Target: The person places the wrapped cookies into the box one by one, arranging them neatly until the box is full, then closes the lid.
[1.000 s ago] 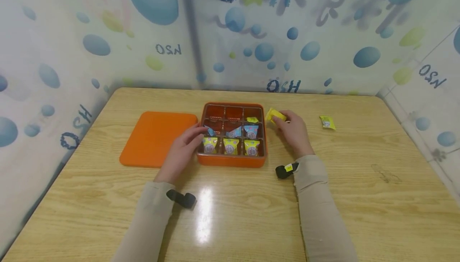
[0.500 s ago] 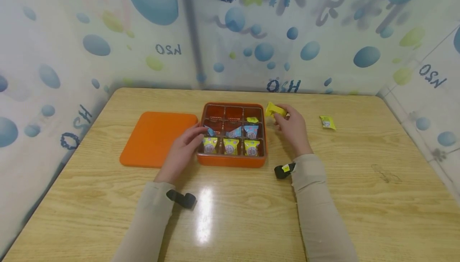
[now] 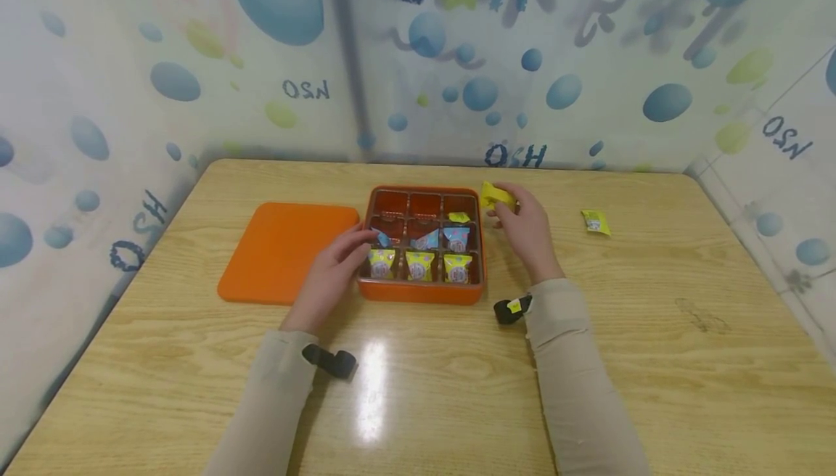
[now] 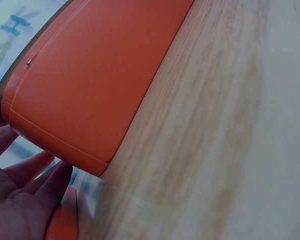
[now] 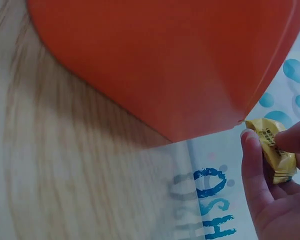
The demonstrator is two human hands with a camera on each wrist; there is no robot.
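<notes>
An orange box with a clear divided insert stands mid-table in the head view. Yellow wrapped candies fill its near row, and blue wrapped candies lie in the middle row. Another yellow wrapper shows in the far right compartment. Just beyond the box's far right corner, my right hand pinches a yellow wrapped candy between thumb and fingers. My left hand rests at the box's left side, its fingers relaxed and reaching over the rim; the left wrist view has fingertips against the outer wall.
An orange lid lies flat left of the box, partly behind the left hand. One loose yellow candy packet lies on the table to the right. A patterned wall covering rises behind the table's far edge.
My right hand has moved slightly away from me and to the left, carrying the yellow candy toward the box's far right corner. The left hand stays where it was.
</notes>
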